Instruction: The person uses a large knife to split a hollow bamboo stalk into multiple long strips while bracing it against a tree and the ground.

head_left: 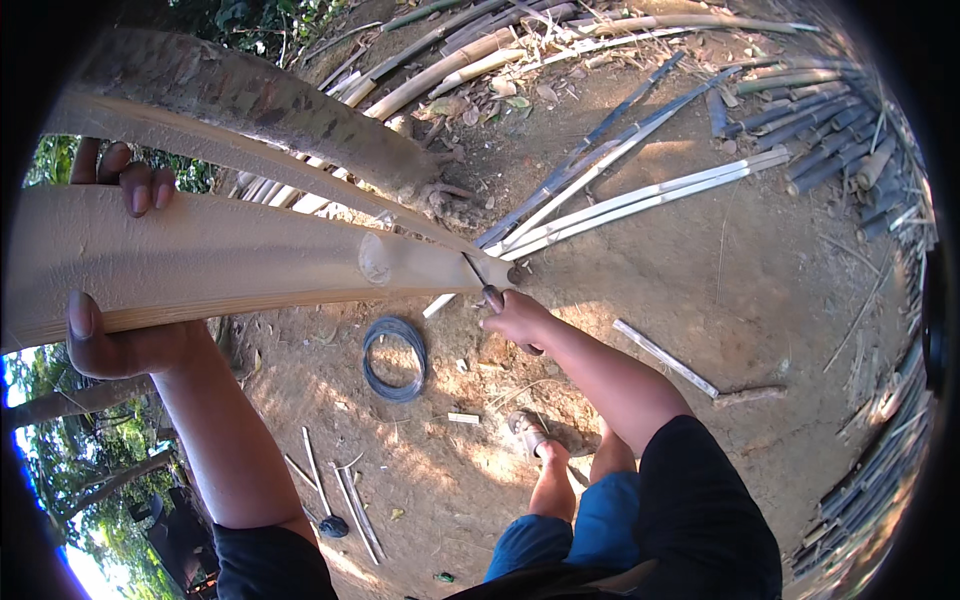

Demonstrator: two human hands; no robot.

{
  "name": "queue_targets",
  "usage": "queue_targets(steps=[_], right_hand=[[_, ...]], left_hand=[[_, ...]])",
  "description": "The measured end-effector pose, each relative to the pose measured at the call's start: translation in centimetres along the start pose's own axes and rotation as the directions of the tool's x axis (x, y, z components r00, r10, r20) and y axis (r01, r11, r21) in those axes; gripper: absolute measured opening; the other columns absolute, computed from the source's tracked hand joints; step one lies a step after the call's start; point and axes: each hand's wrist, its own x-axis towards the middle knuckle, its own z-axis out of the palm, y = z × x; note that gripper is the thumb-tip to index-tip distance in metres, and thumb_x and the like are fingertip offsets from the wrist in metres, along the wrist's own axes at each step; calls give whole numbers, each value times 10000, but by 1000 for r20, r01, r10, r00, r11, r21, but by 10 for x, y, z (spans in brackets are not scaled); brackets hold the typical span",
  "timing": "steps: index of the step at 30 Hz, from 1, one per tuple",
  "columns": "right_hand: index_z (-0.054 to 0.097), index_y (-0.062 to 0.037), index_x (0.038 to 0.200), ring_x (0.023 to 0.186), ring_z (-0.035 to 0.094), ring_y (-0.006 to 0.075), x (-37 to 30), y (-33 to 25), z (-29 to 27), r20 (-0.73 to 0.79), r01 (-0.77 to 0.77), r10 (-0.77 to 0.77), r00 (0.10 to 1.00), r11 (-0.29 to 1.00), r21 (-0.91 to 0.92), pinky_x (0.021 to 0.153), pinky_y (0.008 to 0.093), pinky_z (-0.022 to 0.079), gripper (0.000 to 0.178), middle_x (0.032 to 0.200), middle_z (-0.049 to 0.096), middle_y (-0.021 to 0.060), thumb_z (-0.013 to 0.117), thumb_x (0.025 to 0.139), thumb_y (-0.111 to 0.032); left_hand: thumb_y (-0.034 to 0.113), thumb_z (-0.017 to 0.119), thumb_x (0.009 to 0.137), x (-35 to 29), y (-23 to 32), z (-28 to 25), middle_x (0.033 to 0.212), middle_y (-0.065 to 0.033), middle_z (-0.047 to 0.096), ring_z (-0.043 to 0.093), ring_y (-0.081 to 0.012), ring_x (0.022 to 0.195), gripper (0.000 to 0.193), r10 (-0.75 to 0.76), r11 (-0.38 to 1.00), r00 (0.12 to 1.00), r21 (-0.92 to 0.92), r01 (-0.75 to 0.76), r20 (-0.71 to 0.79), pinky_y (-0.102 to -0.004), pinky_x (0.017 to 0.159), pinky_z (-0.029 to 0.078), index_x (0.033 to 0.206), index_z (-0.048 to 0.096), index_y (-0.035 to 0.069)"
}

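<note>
A wide piece of split bamboo [270,250], pale and smooth with a node mark near its lower end, slants from the upper left toward the ground. My left hand [150,350] is closed around its upper part, thumb on the near edge and fingers over the far edge. My right hand [522,322] grips the dark handle of a knife [489,294]. Its thin blade lies across the narrow lower end of the bamboo; I cannot tell how deep it sits. A second pale bamboo length [270,158] runs just behind the wide piece, meeting it near the blade.
A tree trunk [250,115] leans behind the bamboo. On the dirt ground lie a coil of dark wire or hose [370,372], long pale strips [660,198] and a short stick [665,357]. Stacked dark poles [830,130] line the right; more bamboo poles [450,65] lie at the back.
</note>
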Motion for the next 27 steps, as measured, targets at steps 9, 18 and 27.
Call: queue_targets(steps=[9,18,27], right_hand=[[476,-58,1339,882,675,371,10,65,68,-220,121,-101,970,990,78,800,454,530,577,988,676,217,711,852,-258],[542,-48,1232,931,682,394,39,76,88,-305,50,7,952,983,179,833,472,534,450,1010,684,231,697,843,-212],[423,-3,1304,1001,655,435,37,33,137,-353,238,-148,924,945,226,855,511,520,586,1051,641,265,732,842,-189]], left_hand=[[523,672,578,0,-5,-34,1159,-175,404,485,-277,1028,1140,-28,991,995,-124,40,99,-451,982,397,1443,267,-101],[571,564,899,-19,-3,68,1558,-248,374,398,-408,1408,868,-10,996,708,55,68,-707,-546,1209,227,1485,359,-36],[365,594,1009,-337,-196,97,1307,-163,578,529,-253,1226,555,-925,326,363,262,909,-111,-393,1081,386,1389,492,-26]])
